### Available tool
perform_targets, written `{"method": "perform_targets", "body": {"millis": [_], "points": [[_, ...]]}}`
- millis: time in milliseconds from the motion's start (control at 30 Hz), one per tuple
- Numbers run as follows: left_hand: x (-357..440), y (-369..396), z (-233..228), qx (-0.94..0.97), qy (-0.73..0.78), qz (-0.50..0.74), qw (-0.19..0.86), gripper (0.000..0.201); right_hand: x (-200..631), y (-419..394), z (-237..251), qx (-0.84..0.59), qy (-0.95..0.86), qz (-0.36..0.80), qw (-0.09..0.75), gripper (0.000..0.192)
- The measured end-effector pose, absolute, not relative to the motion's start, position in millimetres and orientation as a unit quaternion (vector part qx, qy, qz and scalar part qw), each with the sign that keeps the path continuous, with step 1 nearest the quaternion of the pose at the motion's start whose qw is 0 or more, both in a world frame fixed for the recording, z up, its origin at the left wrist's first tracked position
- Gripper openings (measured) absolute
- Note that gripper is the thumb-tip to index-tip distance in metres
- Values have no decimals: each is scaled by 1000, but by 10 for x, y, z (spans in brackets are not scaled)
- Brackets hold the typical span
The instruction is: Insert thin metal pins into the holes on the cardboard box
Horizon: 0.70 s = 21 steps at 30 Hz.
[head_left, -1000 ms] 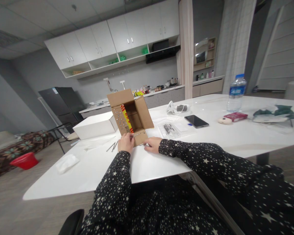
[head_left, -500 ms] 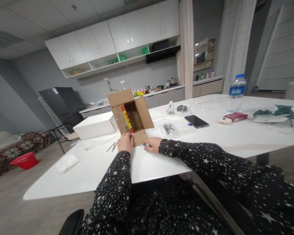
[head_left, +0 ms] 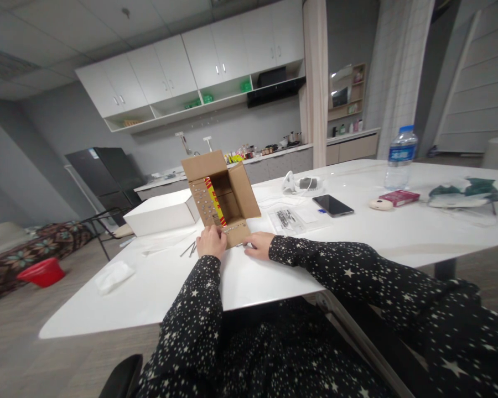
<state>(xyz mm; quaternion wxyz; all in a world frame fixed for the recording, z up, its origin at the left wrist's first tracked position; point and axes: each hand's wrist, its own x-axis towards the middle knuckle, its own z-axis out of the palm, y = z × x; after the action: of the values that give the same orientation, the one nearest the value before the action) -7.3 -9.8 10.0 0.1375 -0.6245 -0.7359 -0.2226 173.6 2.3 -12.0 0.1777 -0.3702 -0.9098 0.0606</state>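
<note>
An open cardboard box [head_left: 245, 190] stands tilted on the white table, its flaps spread and its inside facing me. Yellow and red printed tape runs down its left flap. Rows of small pale, shiny dots cover the left and near flaps. At the lower left of the box is my left hand [head_left: 211, 242], back upward, fingers curled at the flap; anything between the fingertips is hidden. My right hand [head_left: 259, 245] lies at the near flap's lower right corner, its fingers closed on the edge. A tiny greyish item beside those fingertips is too small to name. Thin dark sticks [head_left: 188, 250] lie left of my left hand.
A white box [head_left: 161, 214] and crumpled tissue [head_left: 114, 276] are on the left. To the right lie a clear plastic bag [head_left: 288, 220], a phone [head_left: 333, 205], a pink box [head_left: 399, 197] and a water bottle [head_left: 399, 157]. The table's front edge [head_left: 269, 301] is near my body.
My left hand has shifted slightly to the left along the flap. My right hand and the cardboard box look the same.
</note>
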Motion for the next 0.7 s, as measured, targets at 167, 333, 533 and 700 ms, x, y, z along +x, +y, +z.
{"method": "perform_targets", "body": {"millis": [167, 333, 533, 700], "points": [[-84, -84, 90, -624, -736, -224, 135, 19, 1732, 7, -96, -380, -907, 63, 168, 33], [-84, -96, 101, -639, -723, -229, 126, 20, 1732, 12, -100, -385, -905, 66, 167, 33], [-87, -107, 102, -648, -718, -219, 128, 21, 1745, 33, -135, -369, -909, 69, 182, 33], [-92, -90, 83, -650, -718, -210, 134, 22, 1748, 29, -134, -369, -908, 67, 185, 32]]}}
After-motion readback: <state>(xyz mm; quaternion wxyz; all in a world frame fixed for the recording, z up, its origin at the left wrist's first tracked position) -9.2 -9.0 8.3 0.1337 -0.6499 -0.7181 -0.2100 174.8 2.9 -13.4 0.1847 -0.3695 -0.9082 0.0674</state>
